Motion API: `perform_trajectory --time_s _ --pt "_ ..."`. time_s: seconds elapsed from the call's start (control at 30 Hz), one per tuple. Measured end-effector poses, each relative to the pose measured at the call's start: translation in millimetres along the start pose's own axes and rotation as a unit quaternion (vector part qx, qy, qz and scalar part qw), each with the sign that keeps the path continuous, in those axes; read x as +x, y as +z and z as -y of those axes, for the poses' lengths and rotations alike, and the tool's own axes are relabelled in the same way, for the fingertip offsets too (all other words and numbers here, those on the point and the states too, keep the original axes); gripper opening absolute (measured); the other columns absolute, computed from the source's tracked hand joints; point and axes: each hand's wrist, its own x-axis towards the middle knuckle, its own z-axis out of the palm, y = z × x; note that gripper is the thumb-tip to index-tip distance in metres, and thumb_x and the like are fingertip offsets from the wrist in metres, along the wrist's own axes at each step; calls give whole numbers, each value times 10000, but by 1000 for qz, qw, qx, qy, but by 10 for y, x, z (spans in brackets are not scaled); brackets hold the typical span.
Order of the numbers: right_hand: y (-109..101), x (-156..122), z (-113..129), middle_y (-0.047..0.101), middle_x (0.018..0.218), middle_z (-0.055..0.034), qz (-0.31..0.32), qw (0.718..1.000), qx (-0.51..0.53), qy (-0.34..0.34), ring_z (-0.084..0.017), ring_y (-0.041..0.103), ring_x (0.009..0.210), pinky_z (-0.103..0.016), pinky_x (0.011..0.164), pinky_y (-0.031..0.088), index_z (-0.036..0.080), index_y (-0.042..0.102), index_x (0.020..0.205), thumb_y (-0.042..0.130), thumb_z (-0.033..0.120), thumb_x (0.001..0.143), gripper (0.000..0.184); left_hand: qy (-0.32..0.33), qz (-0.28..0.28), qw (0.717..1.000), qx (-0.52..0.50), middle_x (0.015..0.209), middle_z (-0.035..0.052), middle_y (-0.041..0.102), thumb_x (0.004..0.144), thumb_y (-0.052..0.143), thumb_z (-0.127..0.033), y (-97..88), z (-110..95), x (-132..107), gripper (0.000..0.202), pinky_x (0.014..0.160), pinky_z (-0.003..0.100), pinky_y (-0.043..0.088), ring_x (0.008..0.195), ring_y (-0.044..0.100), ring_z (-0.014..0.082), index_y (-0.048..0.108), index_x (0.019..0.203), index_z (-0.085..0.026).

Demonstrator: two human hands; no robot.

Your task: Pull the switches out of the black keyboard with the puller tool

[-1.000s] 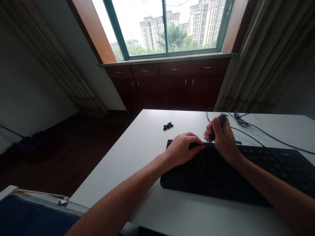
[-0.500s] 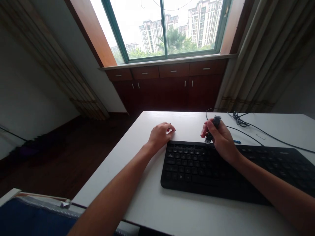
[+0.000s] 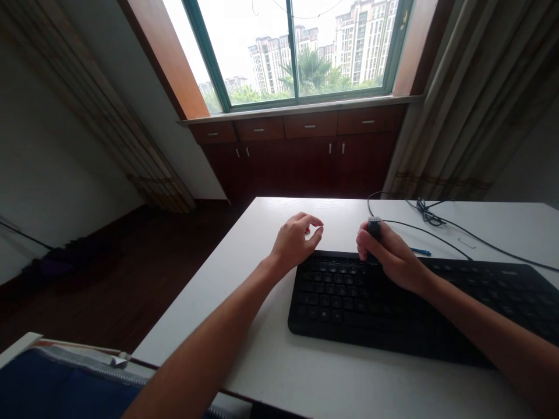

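Note:
My right hand (image 3: 388, 250) is closed around a small black block-shaped object (image 3: 374, 226) with a lighter, ridged top end. Its lower part is hidden by my fingers, and its exact kind cannot be made out. My left hand (image 3: 297, 238) hovers at the far left corner of the black keyboard (image 3: 332, 323), thumb and forefinger curved but apart. A small red spot shows between them; whether it is a fingernail or a tiny object is unclear. Beyond my right hand lies a thin blue item (image 3: 420, 252) on the white table (image 3: 244, 279).
A bundled black cable (image 3: 428, 214) runs across the back right of the table. Near it lies a thin bent wire-like piece (image 3: 466, 243). A dark blue zippered fabric item (image 3: 65, 384) is at the lower left. Wooden cabinets (image 3: 283, 163) stand under the window.
My left hand has shifted slightly right, and its thumb and forefinger have spread apart. My right hand has turned the black object more upright, hiding its lower end.

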Motion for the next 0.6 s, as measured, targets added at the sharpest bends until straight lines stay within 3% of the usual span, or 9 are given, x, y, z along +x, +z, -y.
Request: perform_trajectory --time_s 0.1,0.27,0.47,0.6 --pt "-30 -38 38 602 763 11 46 994 -90 -27 -156 550 693 -331 717 450 237 497 1003 458 387 1045 160 27 14 999 -23 1034 34 691 931 592 -263 27 -163 -41 142 735 298 532 814 640 154 691 1018 -210" --pt "-7 -43 40 584 730 21 44 991 -124 -28 -151 533 658 -321 682 442 239 465 1008 439 393 1050 162 45 52 994 -80 1080 49 680 973 538 -260 96 -349 -116 185 778 306 550 916 655 177 643 1117 -209" --pt "10 -29 -40 531 696 35 -2 996 -94 -8 -144 502 612 -314 630 438 246 471 1014 439 441 1044 201 56 130 979 -146 1207 110 661 1057 377 -410 89 -570 -195 369 1005 412 496 1133 621 243 577 1270 -184" --pt "13 -18 -88 522 705 32 -53 998 -26 16 -145 503 617 -308 611 443 250 480 970 462 476 1029 234 38 179 962 -204 1397 142 571 1015 421 -559 86 -735 -245 599 1067 445 473 1282 545 285 371 1490 -198"
